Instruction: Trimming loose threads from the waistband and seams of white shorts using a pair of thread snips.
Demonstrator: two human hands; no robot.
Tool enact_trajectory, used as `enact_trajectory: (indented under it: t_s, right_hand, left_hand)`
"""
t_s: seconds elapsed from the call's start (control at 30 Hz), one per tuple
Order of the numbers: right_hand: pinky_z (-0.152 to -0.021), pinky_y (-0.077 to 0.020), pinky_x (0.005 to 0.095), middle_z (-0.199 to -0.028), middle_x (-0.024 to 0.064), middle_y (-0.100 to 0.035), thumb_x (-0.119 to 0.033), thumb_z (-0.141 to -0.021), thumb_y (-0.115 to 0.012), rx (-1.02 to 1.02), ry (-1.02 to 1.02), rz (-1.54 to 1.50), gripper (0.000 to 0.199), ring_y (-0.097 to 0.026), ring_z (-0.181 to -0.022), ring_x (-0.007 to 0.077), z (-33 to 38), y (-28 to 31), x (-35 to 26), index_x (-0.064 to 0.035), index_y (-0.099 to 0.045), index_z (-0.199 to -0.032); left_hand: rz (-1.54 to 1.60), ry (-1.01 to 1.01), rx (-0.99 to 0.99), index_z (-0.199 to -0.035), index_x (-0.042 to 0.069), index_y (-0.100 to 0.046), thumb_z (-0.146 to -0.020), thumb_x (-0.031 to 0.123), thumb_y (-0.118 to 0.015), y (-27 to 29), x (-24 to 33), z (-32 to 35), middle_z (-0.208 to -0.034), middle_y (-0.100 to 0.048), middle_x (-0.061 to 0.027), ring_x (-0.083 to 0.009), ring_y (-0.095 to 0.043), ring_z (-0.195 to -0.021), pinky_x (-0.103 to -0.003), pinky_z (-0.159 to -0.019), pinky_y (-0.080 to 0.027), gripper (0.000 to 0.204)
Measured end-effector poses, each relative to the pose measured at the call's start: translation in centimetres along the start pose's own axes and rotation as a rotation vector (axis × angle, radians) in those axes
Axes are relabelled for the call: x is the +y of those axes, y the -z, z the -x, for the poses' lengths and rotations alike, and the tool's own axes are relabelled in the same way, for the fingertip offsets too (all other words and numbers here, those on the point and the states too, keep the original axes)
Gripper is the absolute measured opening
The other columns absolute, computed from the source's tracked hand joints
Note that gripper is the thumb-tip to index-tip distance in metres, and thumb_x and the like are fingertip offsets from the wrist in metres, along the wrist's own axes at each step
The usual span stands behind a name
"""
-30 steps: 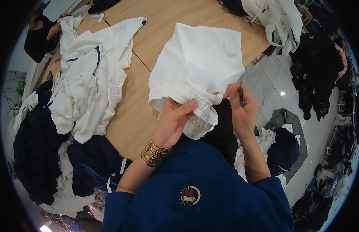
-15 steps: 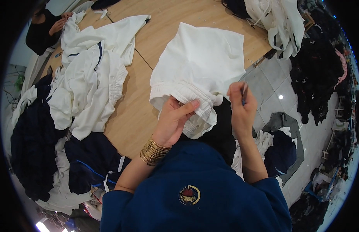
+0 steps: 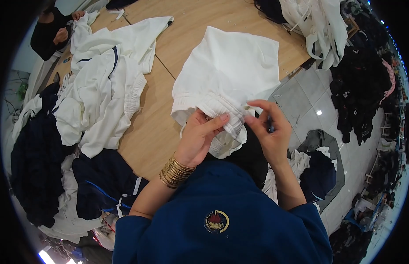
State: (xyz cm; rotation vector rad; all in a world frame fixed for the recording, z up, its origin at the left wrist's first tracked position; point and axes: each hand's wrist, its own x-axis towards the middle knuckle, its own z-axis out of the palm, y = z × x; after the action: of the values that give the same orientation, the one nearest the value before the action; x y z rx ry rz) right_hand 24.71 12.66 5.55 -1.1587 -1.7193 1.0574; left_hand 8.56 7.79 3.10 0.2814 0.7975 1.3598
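Where the smooth white garment (image 3: 231, 61) puckers, the left hand (image 3: 193, 138) grips

At the frame's centre, its ribbed waistband (image 3: 213, 103) bunches beneath the thumb. Just right of it, the right hand (image 3: 277, 136) curls around a small dark tool (image 3: 270, 124), thumb and index finger parted.

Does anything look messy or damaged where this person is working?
Nothing looks clearly damaged. Small pale specks lie scattered on the light-brown wooden table, beyond the white, gathered-waist fabric garment, looking slightly untidy.

Bright, glare on floor (image 3: 312, 103), fisheye-bent edges, perhaps blurred
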Motion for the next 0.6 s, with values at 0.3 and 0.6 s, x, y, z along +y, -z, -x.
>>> enact_trajectory:
  t_s: [0.3, 0.6]
  right_hand:
    - [-0.050, -0.0282, 0.0185, -0.059, -0.0052, -0.042, -0.008, -0.076, -0.072, -0.169, -0.123, -0.039, 0.016, -0.035, -0.055, 0.0026, 0.5, 1.0, 1.0, -0.0026, -0.061, -0.087]
    - [-0.050, -0.0226, 0.0196, -0.057, -0.0082, -0.035, -0.005, -0.075, -0.071, -0.098, -0.169, -0.122, 0.015, -0.029, -0.054, 0.0024, 0.6, 2.3, 1.9, -0.0017, -0.062, -0.086]
  left_hand:
    - [-0.076, -0.148, -0.014, -0.133, 0.005, -0.034, -0.091, 0.012, -0.052, 2.3, 1.0, -1.1, -0.130, -0.046, -0.0092, -0.0223, -0.046, -0.119, -0.041, -0.099, -0.039, 0.046]
    - [-0.015, -0.209, -0.021, -0.129, 0.003, -0.039, -0.093, 0.013, -0.049, 3.1, 2.8, -0.4, -0.122, -0.053, -0.0097, -0.0215, -0.055, -0.107, -0.042, -0.091, -0.046, 0.039]
